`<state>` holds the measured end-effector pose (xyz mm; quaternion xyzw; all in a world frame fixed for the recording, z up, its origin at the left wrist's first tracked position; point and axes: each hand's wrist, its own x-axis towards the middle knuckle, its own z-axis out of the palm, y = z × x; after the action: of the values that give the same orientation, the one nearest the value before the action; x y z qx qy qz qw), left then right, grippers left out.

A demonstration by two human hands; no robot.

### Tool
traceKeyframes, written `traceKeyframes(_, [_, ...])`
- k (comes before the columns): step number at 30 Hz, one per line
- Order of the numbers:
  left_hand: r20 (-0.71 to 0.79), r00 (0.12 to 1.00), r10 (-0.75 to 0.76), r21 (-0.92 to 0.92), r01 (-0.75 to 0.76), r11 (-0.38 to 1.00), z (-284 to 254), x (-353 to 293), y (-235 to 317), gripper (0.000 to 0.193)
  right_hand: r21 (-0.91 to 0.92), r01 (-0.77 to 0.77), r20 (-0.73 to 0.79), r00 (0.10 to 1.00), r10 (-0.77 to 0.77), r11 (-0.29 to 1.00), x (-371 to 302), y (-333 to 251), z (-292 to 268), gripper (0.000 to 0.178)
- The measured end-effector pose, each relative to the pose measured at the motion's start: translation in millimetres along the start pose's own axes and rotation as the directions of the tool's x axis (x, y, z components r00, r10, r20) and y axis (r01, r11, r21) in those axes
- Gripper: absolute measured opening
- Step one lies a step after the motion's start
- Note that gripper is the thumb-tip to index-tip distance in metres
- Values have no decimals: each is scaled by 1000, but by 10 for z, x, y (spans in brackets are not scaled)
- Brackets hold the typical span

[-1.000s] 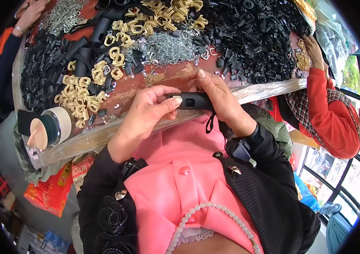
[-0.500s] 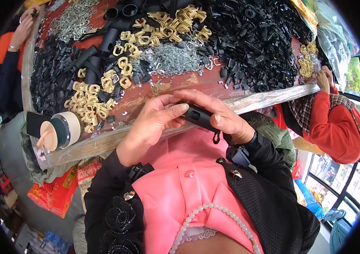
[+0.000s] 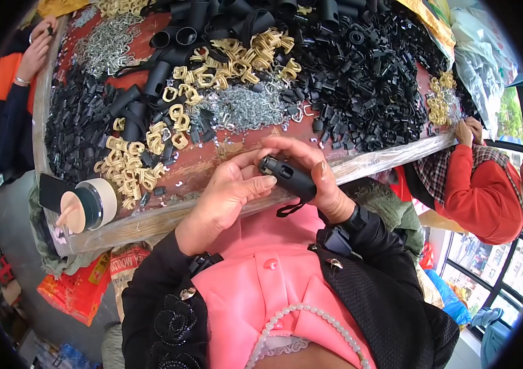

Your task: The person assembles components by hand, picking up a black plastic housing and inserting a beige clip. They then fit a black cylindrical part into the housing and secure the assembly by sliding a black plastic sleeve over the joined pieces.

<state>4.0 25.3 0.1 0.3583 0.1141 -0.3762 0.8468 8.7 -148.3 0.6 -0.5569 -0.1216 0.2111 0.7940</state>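
A black plastic tube (image 3: 293,181) with an oval slot and a thin black strap loop (image 3: 288,209) is held over the table's near edge. My right hand (image 3: 326,190) wraps round its right end, fingers reaching over the top. At the other end, the thumb and fingers of my left hand (image 3: 227,190) pinch a small dark fitting (image 3: 267,165) at the tube's mouth. How far that fitting sits inside the tube is hidden by my fingers.
Beyond my hands lie heaps of tan plastic clips (image 3: 127,166), metal hooks (image 3: 237,106), small black parts (image 3: 366,92) and black tubes (image 3: 158,77). A round lidded container (image 3: 98,202) stands at the left corner beside a black phone-like slab (image 3: 55,192). Co-workers' hands (image 3: 32,56) are at both sides.
The tube has turned so its left end shows, with the small fitting now visible there. My right hand has shifted slightly left. The view has tilted a little, lowering the table.
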Motion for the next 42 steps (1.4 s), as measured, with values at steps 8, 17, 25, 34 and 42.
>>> traceKeyframes(8, [-42,999,-2,-56,0,998,36,-7,-41,49,-21,2,-80,997,-4,1000,-15,-9,16,84])
traceKeyframes(17, [109,992,-63,2,64,998,245,32,-141,51,-265,84,-166,977,-132,961,-389,-227,-49,60])
traceKeyframes(25, [102,995,-12,253,-15,967,191,58,0,45,-505,-318,-604,794,-66,802,-2141,-805,-541,51])
traceKeyframes(34, [149,965,217,446,-261,856,71,106,49,42,-847,-515,-530,802,-274,131,-1584,-995,-718,13])
traceKeyframes(42, [35,988,150,303,-153,941,-1,49,162,40,-864,-38,189,900,-393,-501,550,-932,-1191,25])
